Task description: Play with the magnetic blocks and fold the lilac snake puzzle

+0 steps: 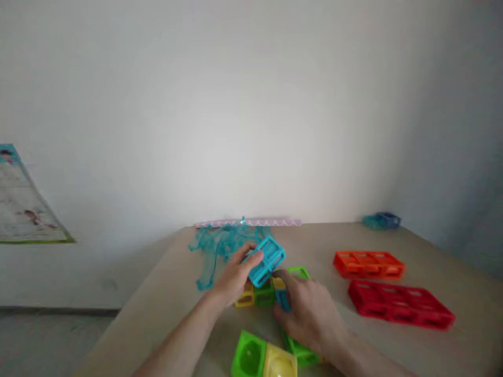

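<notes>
My left hand [236, 275] is closed on a cyan square frame tile [266, 260], held tilted above a low cluster of tiles. That cluster has yellow [245, 298], green [266, 294] and blue pieces lying on the tan table [173, 293]. My right hand [308, 311] rests on the right side of the cluster, its fingers curled over a blue tile [282, 299] and a green tile [301, 353]. Its fingertips are partly hidden.
A green tile [248, 356] and a yellow tile [280, 362] lie near the front edge. An orange row of tiles [368, 264] and a red row [401, 303] lie to the right. A clear teal plastic bag [220, 246] sits behind the hands. The white wall stands behind the table.
</notes>
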{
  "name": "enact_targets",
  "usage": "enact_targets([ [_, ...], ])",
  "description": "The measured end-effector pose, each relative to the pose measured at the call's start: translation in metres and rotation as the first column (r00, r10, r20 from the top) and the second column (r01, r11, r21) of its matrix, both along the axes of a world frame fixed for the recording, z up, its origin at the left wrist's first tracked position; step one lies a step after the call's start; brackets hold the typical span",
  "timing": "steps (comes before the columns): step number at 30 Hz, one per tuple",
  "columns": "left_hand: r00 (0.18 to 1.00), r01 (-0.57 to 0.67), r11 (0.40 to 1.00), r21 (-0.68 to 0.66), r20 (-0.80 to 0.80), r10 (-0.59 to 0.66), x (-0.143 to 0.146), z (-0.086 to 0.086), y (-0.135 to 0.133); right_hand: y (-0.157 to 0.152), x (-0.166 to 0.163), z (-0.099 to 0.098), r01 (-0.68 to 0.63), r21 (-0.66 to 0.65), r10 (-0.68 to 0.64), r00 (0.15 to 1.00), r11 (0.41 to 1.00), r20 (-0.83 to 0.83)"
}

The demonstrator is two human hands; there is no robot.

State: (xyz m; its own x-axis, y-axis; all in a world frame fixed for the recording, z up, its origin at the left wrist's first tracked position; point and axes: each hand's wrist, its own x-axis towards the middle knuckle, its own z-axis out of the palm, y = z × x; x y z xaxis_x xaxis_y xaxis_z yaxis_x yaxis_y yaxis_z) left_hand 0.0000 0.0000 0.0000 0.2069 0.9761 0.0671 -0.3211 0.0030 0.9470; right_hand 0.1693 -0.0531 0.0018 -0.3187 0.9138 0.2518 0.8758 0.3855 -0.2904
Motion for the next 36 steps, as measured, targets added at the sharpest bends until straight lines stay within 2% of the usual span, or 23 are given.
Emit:
enact_targets([
  [11, 1.000, 0.016, 1.000, 0.003, 0.010, -0.016, -0.004, 0.004, -0.002, 0.004, -0.004, 0.002, -0.048, -0.009, 0.047, 0.993, 0.999, -0.110],
  [15, 1.000, 0.007, 1.000, 0.004, 0.025, -0.007, -0.008, 0.004, 0.000, 0.006, -0.008, 0.002, -0.066, -0.041, 0.053, 0.961, 0.997, -0.273],
  [21, 0.997, 0.021, 1.000, -0.021, 0.075, -0.019, -0.009, 0.005, 0.000, 0.006, -0.008, 0.003, -0.083, -0.022, 0.062, 0.876, 0.996, -0.478],
  [25, 0.990, 0.018, 0.999, -0.044, 0.143, -0.012, -0.011, 0.006, 0.001, 0.010, -0.001, 0.003, -0.083, -0.064, 0.020, 0.748, 0.994, -0.664],
  [30, 0.983, 0.031, 0.995, -0.090, 0.184, -0.013, -0.014, 0.008, 0.002, 0.015, 0.005, 0.002, -0.117, -0.046, 0.014, 0.465, 0.992, -0.885],
  [33, 0.985, 0.055, 0.995, -0.081, 0.167, -0.041, -0.015, 0.008, 0.003, 0.020, 0.007, 0.002, -0.059, 0.015, 0.033, 0.314, 0.998, -0.949],
  [36, 0.986, 0.048, 0.996, -0.071, 0.162, -0.036, -0.015, 0.007, 0.005, 0.025, 0.010, 0.004, 0.012, 0.058, 0.054, 0.211, 0.998, -0.976],
])
